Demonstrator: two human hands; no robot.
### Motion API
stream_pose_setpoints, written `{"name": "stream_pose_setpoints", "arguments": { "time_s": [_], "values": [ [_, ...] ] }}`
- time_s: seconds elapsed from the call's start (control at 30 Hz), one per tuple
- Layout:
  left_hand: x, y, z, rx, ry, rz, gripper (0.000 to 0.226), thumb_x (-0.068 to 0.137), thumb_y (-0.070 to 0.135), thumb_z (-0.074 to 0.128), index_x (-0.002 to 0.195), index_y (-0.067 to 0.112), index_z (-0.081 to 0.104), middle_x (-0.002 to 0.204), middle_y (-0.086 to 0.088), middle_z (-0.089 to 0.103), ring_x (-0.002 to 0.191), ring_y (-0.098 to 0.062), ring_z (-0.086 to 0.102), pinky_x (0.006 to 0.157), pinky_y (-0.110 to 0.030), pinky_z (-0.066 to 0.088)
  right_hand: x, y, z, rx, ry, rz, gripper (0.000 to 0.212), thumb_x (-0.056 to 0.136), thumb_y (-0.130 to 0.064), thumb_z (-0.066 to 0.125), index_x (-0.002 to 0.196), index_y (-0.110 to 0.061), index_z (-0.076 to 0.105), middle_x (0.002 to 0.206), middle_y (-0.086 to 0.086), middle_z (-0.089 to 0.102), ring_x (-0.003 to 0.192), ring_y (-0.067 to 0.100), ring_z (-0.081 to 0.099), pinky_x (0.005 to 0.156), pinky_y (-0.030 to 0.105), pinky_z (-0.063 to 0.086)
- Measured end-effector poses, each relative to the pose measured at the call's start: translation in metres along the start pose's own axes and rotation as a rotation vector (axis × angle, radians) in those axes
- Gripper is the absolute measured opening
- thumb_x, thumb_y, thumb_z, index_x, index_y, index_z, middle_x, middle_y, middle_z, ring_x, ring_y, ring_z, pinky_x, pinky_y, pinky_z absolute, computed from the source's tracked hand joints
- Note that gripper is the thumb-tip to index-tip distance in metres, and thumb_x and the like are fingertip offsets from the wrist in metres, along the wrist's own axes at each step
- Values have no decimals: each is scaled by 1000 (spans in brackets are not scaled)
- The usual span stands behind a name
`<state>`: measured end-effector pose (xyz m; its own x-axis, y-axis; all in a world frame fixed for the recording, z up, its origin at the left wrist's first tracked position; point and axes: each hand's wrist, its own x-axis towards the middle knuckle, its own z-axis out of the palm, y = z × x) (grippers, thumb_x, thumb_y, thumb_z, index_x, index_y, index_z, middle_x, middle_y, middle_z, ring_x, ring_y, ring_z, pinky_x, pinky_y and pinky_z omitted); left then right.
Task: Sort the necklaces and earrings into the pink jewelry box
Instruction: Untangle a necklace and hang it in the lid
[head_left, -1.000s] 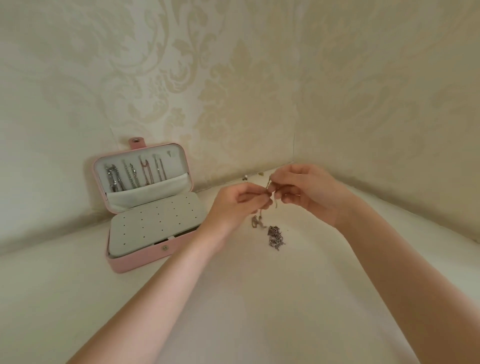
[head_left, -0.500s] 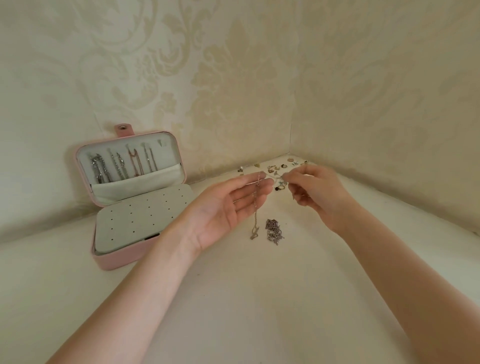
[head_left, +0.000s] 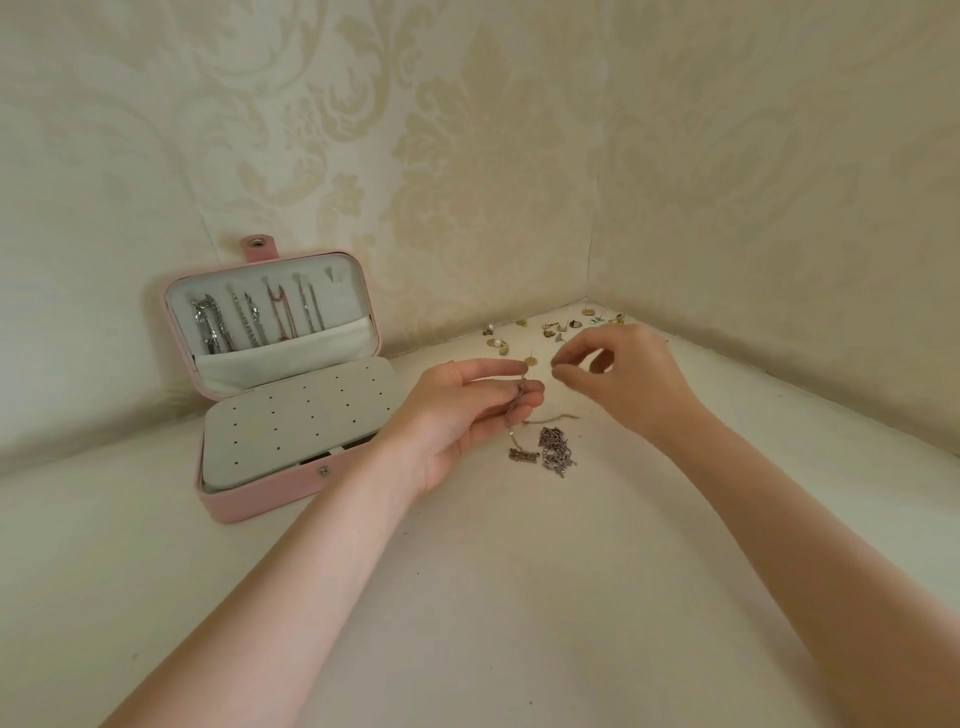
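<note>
Our left hand (head_left: 467, 410) pinches a thin necklace (head_left: 517, 415) right of the jewelry box (head_left: 260, 499); right hand (head_left: 618, 384) loosely curled, holding nothing. Light, limp, tangle-prone: grip by the clasp end.

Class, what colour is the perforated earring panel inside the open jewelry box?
Pale grey-white earring panel, dotted with small dark holes; head view.

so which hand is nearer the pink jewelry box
Left. The left hand hangs just right of the pink jewelry box, holding a chain; the right hand sits farther right, beyond the left.
</note>
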<state>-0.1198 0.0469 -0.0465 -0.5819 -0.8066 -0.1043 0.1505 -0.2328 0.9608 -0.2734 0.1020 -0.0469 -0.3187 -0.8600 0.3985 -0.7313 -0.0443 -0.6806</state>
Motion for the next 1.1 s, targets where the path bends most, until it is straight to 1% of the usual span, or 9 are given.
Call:
{"name": "stream_pose_setpoints", "arguments": {
  "time_s": [0.07, 0.17, 0.37, 0.5, 0.67, 0.83, 0.9, 1.0, 1.1],
  "values": [
    [0, 0, 0, 17, 20, 15, 17, 87, -7, 54, 99, 2, 60, 82, -14, 71, 69, -14, 69, 70, -21, 57, -2, -9, -2, 80, -20, -75, 15, 80, -11, 68, 69, -21, 66, 67, -12, 61, 59, -2, 49, 58, 4, 37],
    [-1, -1, -1, 102, 24, 43, 16, 87, -6, 54, 98, 5, 59, 74, -11, 71, 64, -13, 68, 69, -21, 57, -4, -13, 2, 13, -77, -168, 15, 78, -13, 70, 67, -22, 66, 64, -18, 55, 62, -1, 48, 59, 6, 36],
    [-4, -2, 2, 340, 41, 138, 21, 87, -7, 51, 106, 2, 58, 79, -14, 69, 58, -6, 67, 59, -13, 53, -4, -9, 10, -112, -97, -258, 4, 77, -12, 71, 73, -12, 70, 67, -14, 51, 56, 5, 46, 60, 9, 37],
    [-4, -2, 3, 471, 51, 177, 22, 87, -6, 50, 104, 4, 60, 75, -10, 68, 54, -5, 65, 60, -14, 54, -5, -9, 13, -157, -93, -285, 4, 77, -11, 68, 73, -11, 68, 70, -8, 53, 64, 14, 49, 61, 10, 35],
    [-2, -1, 1, 577, 17, 169, 14, 87, 1, 55, 95, 10, 63, 75, -9, 70, 61, -8, 66, 61, -15, 53, -5, -6, 9, 46, -204, -119, 13, 78, -9, 67, 69, -17, 63, 74, -9, 57, 64, 8, 48, 59, 9, 37],
    [-5, 5, -4, 552, 15, 113, 11, 87, 8, 58, 89, 14, 66, 69, 4, 71, 62, -2, 63, 64, -14, 51, -6, -2, 2, 474, -345, 121, 13, 82, -4, 62, 71, -11, 64, 73, -2, 58, 65, 15, 44, 57, 22, 38],
    [-6, 7, -5, 561, 47, 146, 12, 86, 12, 59, 83, 20, 68, 70, 9, 70, 67, -2, 60, 68, -15, 49, -6, -2, -1, 580, -355, 145, 14, 84, -2, 59, 72, -9, 63, 72, -3, 55, 67, 11, 43, 56, 21, 38],
    [-6, 8, -2, 610, 73, 250, 7, 83, 19, 66, 80, 24, 70, 85, 4, 69, 75, -6, 55, 75, -21, 44, -7, -3, -3, 629, -358, 154, 14, 84, -1, 57, 73, -8, 62, 72, -4, 53, 66, 8, 44, 54, 20, 37],
    [-9, 9, 0, 631, 32, 277, 3, 80, 21, 69, 80, 23, 71, 82, 0, 67, 71, -8, 51, 70, -21, 41, -7, -4, -2, 637, -360, 153, 14, 85, -1, 56, 74, -7, 61, 71, -5, 53, 65, 7, 44, 54, 19, 37]
  ]
}}
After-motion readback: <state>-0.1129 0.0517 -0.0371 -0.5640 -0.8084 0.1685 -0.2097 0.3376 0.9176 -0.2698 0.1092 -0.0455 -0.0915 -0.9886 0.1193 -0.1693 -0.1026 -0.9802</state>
